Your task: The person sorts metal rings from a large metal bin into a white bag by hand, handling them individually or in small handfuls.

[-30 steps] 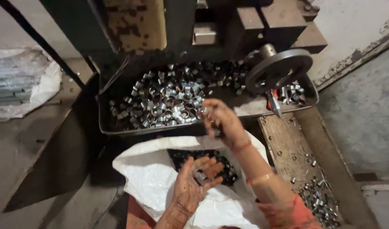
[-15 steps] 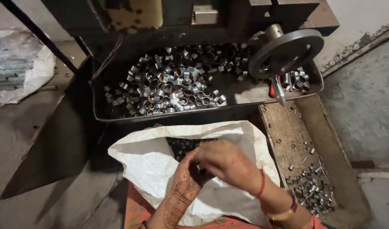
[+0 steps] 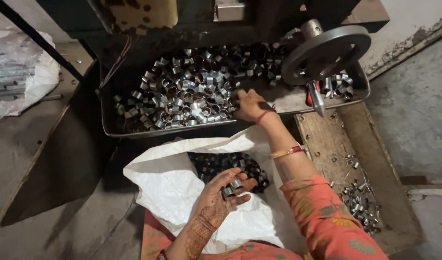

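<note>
Head view: left hand [image 3: 223,192] cups metal rings [image 3: 232,188] (half-open) over white sack [image 3: 173,188] — right hand's [image 3: 250,103] grip unclear.

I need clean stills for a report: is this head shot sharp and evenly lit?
Head view: fairly sharp overall, left hand and right hand unblurred; uneven light, with glints on the metal rings in the tray, deep shadow under the machine, white sack bright.

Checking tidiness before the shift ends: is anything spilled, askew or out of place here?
Yes. Loose metal rings lie scattered on the wooden board at right, outside the metal tray and the white sack. They look spilled. Nothing looks damaged.
</note>
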